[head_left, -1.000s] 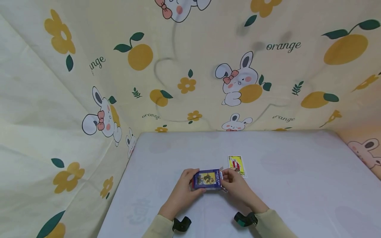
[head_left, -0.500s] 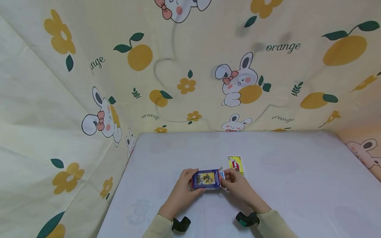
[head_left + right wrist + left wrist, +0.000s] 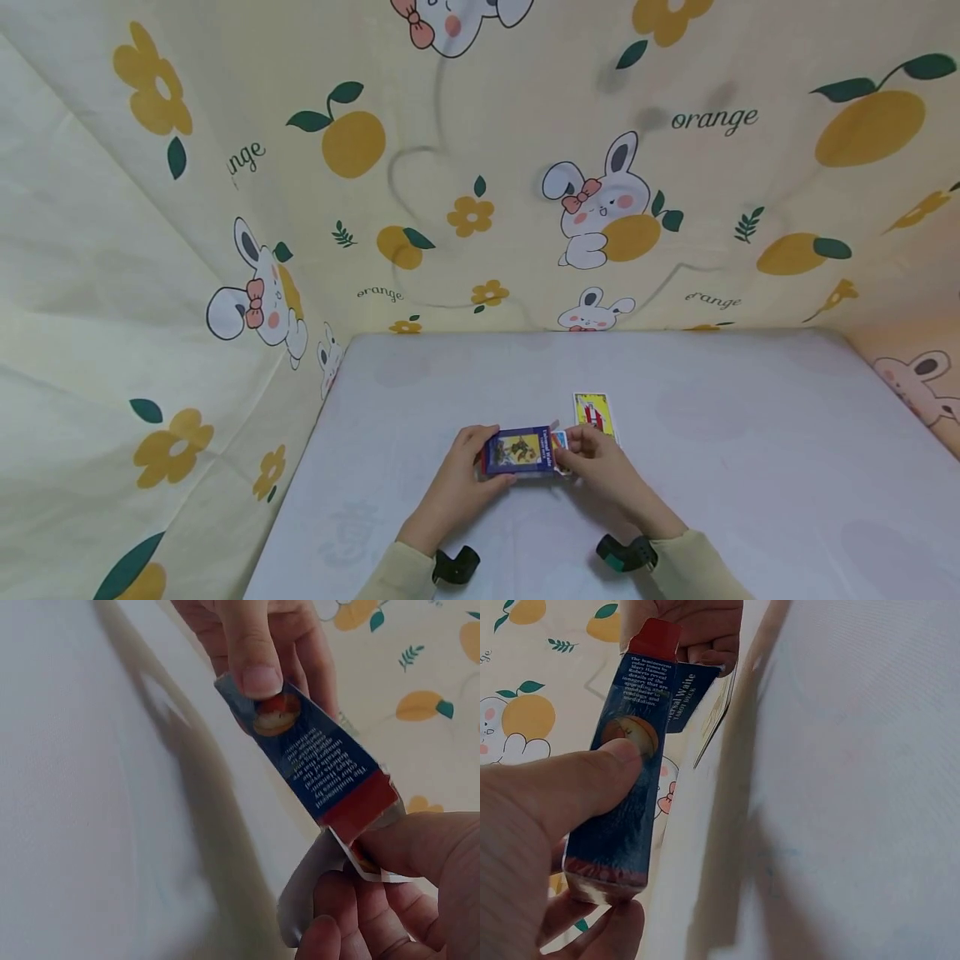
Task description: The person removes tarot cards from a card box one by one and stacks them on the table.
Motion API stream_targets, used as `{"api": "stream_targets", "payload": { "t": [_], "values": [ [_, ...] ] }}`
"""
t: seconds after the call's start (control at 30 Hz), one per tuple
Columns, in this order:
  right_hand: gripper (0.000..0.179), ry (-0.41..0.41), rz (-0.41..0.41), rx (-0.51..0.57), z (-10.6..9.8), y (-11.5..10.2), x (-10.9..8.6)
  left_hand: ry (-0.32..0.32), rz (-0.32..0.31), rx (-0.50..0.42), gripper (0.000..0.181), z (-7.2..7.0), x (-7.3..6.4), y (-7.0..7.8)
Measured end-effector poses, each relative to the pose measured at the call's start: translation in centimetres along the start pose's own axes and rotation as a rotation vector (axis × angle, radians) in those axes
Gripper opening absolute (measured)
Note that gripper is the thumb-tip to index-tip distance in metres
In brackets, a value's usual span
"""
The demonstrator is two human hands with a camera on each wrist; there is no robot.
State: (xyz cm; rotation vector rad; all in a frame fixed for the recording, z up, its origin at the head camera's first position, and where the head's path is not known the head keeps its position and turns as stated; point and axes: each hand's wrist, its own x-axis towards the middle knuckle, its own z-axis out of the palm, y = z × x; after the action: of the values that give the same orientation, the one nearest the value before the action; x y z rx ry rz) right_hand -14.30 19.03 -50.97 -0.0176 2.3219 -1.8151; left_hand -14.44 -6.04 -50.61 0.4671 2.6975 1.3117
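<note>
White tabletop (image 3: pixel 750 467) lies below the box (image 3: pixel 517 450), apparently raised between both hands (image 3: pixel 463 471) (image 3: pixel 600 460).

the box (image 3: pixel 517 451) is blue, the card (image 3: pixel 592 410) yellow, the backdrop (image 3: pixel 517 100) rabbit-printed.

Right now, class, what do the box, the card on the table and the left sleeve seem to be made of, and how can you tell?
Box: probably thin cardboard, slightly glossy; an end flap folds out and one end catches light.
Card: likely stiff printed paper, since it lies thin and flat; finish unclear.
Left sleeve: apparently matte cloth, showing no shine; weave indistinct.
</note>
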Motion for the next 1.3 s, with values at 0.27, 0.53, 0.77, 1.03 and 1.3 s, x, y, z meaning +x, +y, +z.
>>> {"api": "stream_targets", "payload": {
  "t": [0.27, 0.53, 0.77, 1.03, 1.3],
  "values": [
    [0.028, -0.014, -0.008, -0.004, 0.3, -1.7, -0.7, 0.008, 0.006, 0.004, 0.074, 0.0, -0.1, -0.2],
    [0.03, 0.038, 0.037, -0.007, 0.0, -0.1, 0.0, 0.003, 0.0, 0.011, 0.075, 0.0, 0.0, -0.3],
    [0.03, 0.051, 0.07, 0.025, -0.8, -0.4, 0.0, 0.008, -0.019, 0.03, 0.076, -0.1, 0.2, -0.5],
    [0.032, 0.081, 0.116, 0.109, -1.6, -1.0, 0.0, 0.008, -0.024, 0.001, 0.076, -0.3, 0.3, -0.5],
    [0.043, 0.115, 0.147, 0.189, -2.1, -1.3, -0.1, 0.015, -0.03, -0.001, 0.076, -0.6, 0.3, -0.5]
  ]
}}
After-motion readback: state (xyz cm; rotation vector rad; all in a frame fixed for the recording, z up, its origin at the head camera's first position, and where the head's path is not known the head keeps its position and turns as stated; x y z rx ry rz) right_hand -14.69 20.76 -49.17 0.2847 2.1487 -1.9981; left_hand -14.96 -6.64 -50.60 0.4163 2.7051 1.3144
